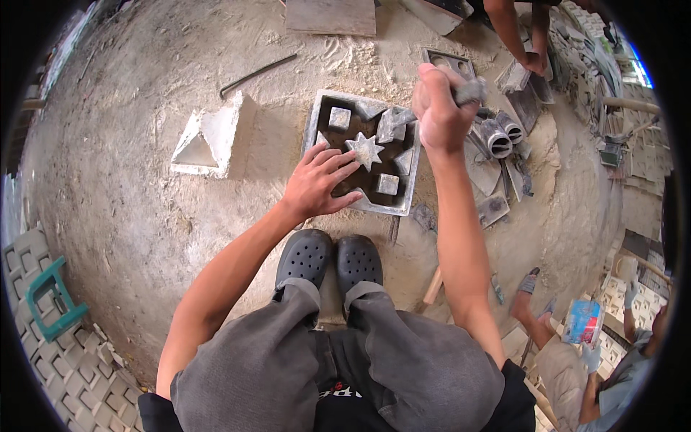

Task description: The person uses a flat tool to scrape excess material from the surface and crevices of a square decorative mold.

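A rectangular grey metal mould (411, 189) lies on the floor in front of my feet. Inside it are a raised star (366, 150), square blocks (387, 184) near the corners and pointed pieces along the walls. My left hand (322, 178) rests over its left near side, fingers spread toward the star. Wrapped round the grey handle of a short tool is my right hand (443, 115), raised above the mould's right far corner. The tool's flat grey end (391, 127) reaches over the far right block; whether it is a brush or a trowel, I cannot tell.
Left of the mould stands a white plaster-like block (209, 140), with a bent metal rod (258, 75) beyond. Grey pipe pieces (498, 140) and scraps lie to the right. A co-worker's hands (531, 63) show far right; another person (612, 374) holds a bucket (583, 322).
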A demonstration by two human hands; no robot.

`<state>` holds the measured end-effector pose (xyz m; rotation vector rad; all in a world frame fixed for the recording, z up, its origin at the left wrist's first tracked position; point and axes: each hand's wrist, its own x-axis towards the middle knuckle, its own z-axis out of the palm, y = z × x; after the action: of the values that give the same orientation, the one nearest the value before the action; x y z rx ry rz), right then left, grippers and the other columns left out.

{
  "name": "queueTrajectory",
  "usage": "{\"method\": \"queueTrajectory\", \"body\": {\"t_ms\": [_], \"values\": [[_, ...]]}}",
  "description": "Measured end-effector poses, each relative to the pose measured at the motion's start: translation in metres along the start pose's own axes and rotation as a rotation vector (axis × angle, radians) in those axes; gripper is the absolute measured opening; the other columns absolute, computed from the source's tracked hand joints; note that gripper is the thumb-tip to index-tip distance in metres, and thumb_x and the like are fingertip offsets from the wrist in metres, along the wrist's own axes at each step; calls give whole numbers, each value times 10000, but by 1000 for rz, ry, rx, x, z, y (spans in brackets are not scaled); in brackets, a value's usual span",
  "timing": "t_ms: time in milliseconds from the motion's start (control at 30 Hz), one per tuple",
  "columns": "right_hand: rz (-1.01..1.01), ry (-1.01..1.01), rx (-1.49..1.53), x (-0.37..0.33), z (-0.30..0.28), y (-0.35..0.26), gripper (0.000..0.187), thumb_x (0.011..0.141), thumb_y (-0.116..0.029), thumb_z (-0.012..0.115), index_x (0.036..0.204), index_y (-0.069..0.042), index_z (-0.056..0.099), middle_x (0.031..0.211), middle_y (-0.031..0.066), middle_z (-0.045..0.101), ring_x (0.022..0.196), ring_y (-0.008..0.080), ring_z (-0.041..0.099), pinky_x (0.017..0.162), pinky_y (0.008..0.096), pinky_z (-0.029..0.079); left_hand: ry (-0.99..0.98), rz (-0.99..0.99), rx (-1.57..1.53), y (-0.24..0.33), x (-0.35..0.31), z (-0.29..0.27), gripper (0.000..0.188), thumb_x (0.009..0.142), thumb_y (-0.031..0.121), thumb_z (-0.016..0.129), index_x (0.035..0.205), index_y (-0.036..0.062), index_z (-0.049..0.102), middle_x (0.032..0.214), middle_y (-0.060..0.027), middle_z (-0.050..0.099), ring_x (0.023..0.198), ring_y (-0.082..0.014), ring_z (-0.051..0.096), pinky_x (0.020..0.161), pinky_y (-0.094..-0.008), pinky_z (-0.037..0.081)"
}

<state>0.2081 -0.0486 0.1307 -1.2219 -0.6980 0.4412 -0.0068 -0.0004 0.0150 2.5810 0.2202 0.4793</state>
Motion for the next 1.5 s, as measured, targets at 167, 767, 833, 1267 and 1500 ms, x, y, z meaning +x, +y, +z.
{"method": "queueTrajectory", "body": {"t_ms": [167,767,833,1267,1500], "values": [[-3,-57,-153,-12,-15,40,403,871,-86,606,502,-119,448,495,-79,433,444,28,356,413,263,218,2,12,-2,4,6,0,525,808,474,705,1180,105,667,1259,-62,625,1152,-248,566,1106,-434,347],[4,41,-61,-6,0,9,406,860,-68,617,535,-82,373,529,-89,391,510,12,329,446,256,218,-23,-9,-4,2,2,-2,539,789,448,736,1211,122,657,1302,-56,604,1187,-249,555,1116,-443,340],[16,-29,-184,-15,-4,29,401,865,-69,614,540,-78,380,531,-90,392,513,13,328,447,262,219,-21,-6,-9,3,4,-1,537,790,447,736,1210,122,657,1299,-57,605,1189,-249,554,1116,-444,340],[-56,2,-207,-17,-10,41,414,867,-56,609,518,-123,397,508,-62,437,434,30,342,387,259,195,-23,-12,-15,4,4,0,525,794,444,731,1206,126,658,1297,-65,606,1191,-256,554,1117,-447,342],[-57,253,90,5,11,-40,437,896,-74,636,546,-122,377,519,-77,389,446,18,339,393,236,242,-18,-7,-17,2,3,-2,525,791,438,735,1207,127,657,1298,-61,604,1186,-251,555,1118,-446,340]]}}
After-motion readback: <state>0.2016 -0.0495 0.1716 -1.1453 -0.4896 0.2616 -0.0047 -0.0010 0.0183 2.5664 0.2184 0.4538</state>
